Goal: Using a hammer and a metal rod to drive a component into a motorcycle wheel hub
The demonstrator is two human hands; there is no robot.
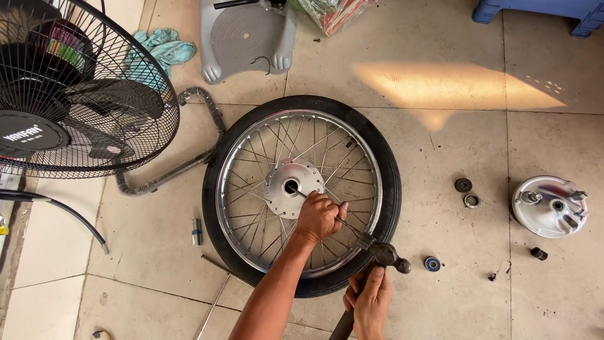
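I see the left hand [319,216] gripping a rod [301,194] angled into the hub [292,187]; the right hand [369,301] grips the hammer [382,254] at its end, 1 wheel [302,195] flat for support.

A thin metal rod [314,203] lies slanted, its tip in the hole of the silver hub [292,187] of the spoked wheel [302,192], flat on the floor. The steel head of a hammer [384,254] touches the rod's outer end.

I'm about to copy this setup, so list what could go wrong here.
1. The left hand grips the thin rod close to where the hammer lands; a glancing blow could hit the fingers.
2. The rod sits tilted in the hub and may slip.
3. Small bearings lie loose on the floor.
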